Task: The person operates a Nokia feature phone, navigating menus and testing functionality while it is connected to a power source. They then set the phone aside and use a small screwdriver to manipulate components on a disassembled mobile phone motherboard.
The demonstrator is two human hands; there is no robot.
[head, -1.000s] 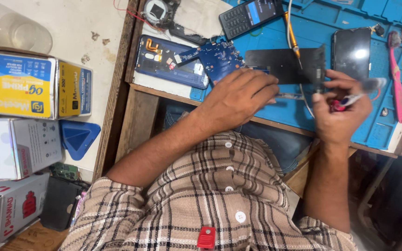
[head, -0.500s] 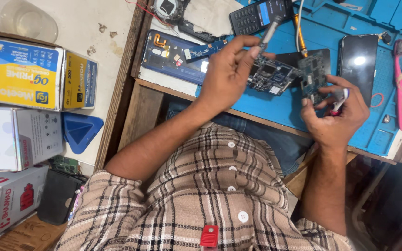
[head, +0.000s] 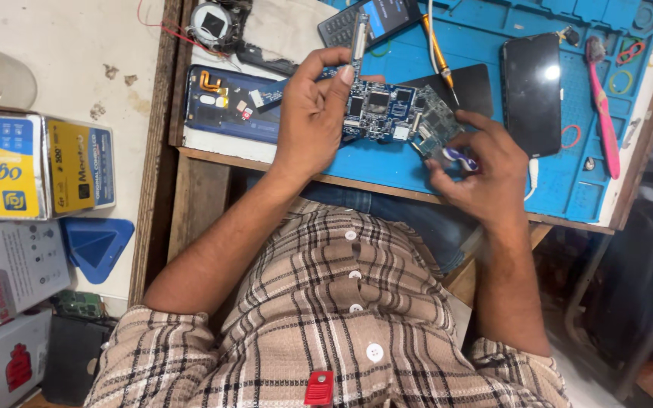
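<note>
Left hand point(head: 313, 113) hides circuit board point(head: 391, 113) edge (tool tip unclear).

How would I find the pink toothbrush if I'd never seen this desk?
Start at the big blue work mat covering the desk. Go to its far end beside the dark phone lying face up, on the side away from the person's hands. The pink toothbrush lies there, long and thin: the only pink stick, with small coloured rubber bands around it.
</note>
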